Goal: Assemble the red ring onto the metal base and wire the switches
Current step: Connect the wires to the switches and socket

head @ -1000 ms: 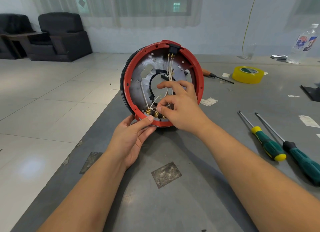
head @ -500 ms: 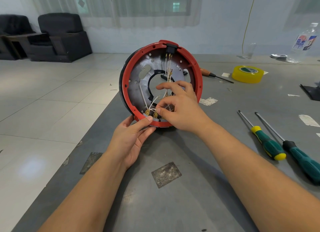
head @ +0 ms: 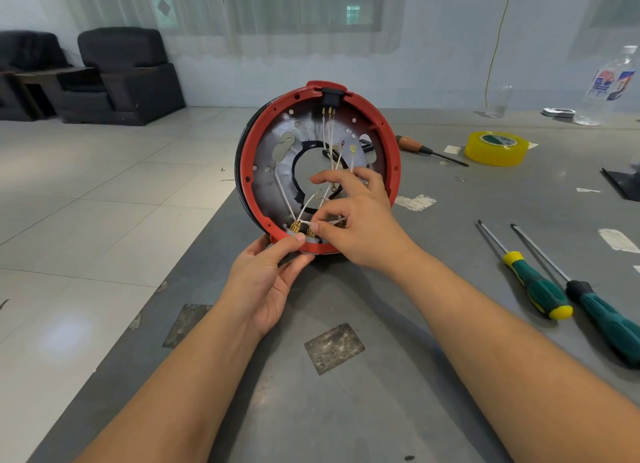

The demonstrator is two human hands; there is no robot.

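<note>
The red ring (head: 318,166) stands on edge at frame centre on the surface (head: 346,376), its bottom rim pinched by the left hand (head: 268,282). The right hand (head: 353,216) pinches a white wire (head: 323,223) just right of the brass terminals (head: 300,230), its length running sideways toward them.

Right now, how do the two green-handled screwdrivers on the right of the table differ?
The nearer-left screwdriver has a yellow collar and yellow butt cap; the right screwdriver has a black collar and no yellow showing. The right screwdriver's handle lies closer to the camera and runs toward the picture's edge, while the nearer-left screwdriver's handle shows whole. Both have green handles and bare metal shafts, lie flat and roughly parallel on the grey table, tips pointing away, untouched by either hand.
</note>
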